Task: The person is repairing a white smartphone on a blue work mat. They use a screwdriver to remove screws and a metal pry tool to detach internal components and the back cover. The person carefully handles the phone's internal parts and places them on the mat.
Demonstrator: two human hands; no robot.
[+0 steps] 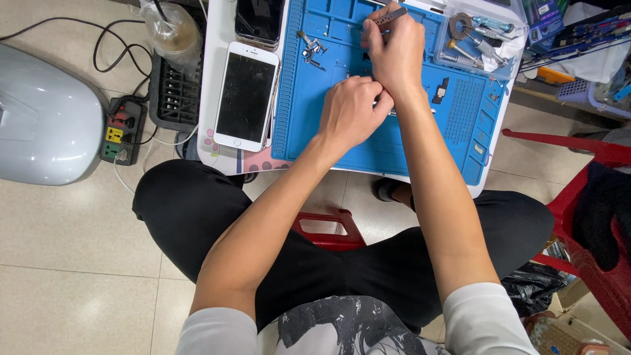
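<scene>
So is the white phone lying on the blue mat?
No, the white phone lies on the white table, just left of the blue mat.

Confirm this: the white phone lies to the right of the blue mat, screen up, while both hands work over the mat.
Not quite. The head view shows the white phone to the left of the blue mat, screen up. The left hand and right hand do work over the mat.
</scene>
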